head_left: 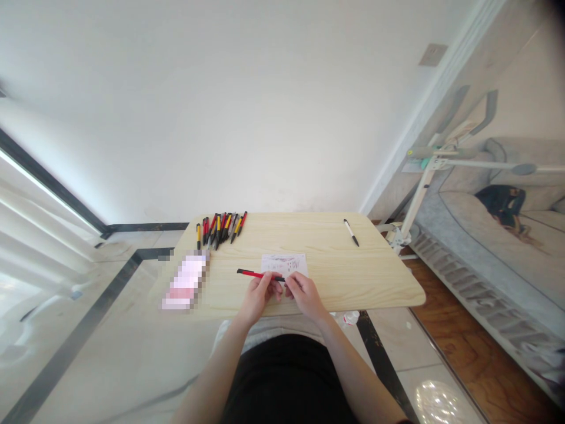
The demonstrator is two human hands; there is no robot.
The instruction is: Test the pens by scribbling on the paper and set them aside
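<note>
A red pen with black ends [253, 273] lies nearly level between my two hands, over the near part of the table. My left hand [259, 294] is closed round its barrel, with the thumb on top. At the pen's right end, the fingers of my right hand [305, 292] pinch the black tip; whether they hold a separate small part there I cannot make out. Under and just beyond the hands is a white paper [283, 260] covered with dark scribbles, its near edge hidden by my fingers.
A pile of red, yellow, black and grey pens [220, 229] lies at the table's far left. One white pen with black ends [351, 232] is at the far right. A pixelated pinkish patch [185, 280] covers the left edge of the wooden table [371, 277]. The wall [273, 118] stands behind.
</note>
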